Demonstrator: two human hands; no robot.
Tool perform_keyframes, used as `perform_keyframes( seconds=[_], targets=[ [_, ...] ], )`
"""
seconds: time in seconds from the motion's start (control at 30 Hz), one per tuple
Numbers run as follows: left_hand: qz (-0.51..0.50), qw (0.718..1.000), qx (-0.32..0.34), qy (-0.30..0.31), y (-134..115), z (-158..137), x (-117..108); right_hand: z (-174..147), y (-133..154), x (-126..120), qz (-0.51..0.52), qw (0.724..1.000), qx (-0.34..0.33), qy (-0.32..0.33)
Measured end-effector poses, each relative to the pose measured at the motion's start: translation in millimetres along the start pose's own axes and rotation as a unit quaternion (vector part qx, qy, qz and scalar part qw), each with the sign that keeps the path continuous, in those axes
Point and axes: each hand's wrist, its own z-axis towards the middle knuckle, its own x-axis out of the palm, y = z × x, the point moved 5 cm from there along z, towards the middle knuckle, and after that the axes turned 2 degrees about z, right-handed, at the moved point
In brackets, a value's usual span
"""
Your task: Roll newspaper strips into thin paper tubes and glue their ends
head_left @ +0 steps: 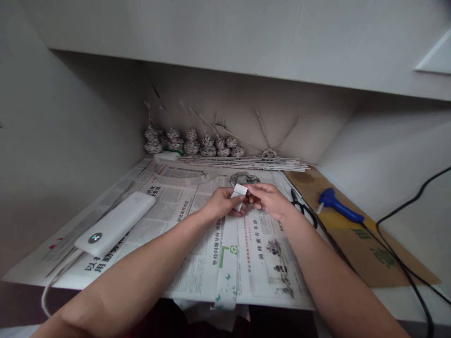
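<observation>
My left hand (222, 203) and my right hand (270, 197) meet over the newspaper (192, 256), both closed on a small white folded piece (240, 189). My left thumb presses its lower part, while the right fingers pinch its right edge. I cannot tell whether it is paper or plastic. A white strip with green prints (226, 281) lies below the hands and reaches the front edge. Just behind them sits a crumpled grey bundle (243, 178). Black-handled scissors (303, 210) lie beside my right wrist.
Several gourd-shaped woven paper pieces (192, 142) stand along the back wall, behind thin paper sticks (243, 164). A white power bank (118, 223) with a cable lies left. A blue glue gun (340, 206) rests on cardboard (352, 253), its black cord trailing right. A panel (211, 42) overhangs the back.
</observation>
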Motion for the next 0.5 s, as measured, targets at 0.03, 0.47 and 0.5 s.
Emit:
perform_keyframes(
  seconds=[0.03,0.47,0.5],
  targets=[
    [-0.003,1.0,-0.001,-0.001,-0.1,0.0,-0.3,0.0,-0.6,0.4,-0.004,1.0,0.001,0.017],
    [0.011,1.0,-0.005,0.002,-2.1,-0.7,0.2,2.4,-5.4,2.8,-0.04,0.999,-0.009,0.013],
    [0.011,1.0,-0.003,0.003,-2.0,-0.6,0.3,2.6,-5.7,3.1,-0.031,0.999,-0.008,0.017]
  ],
)
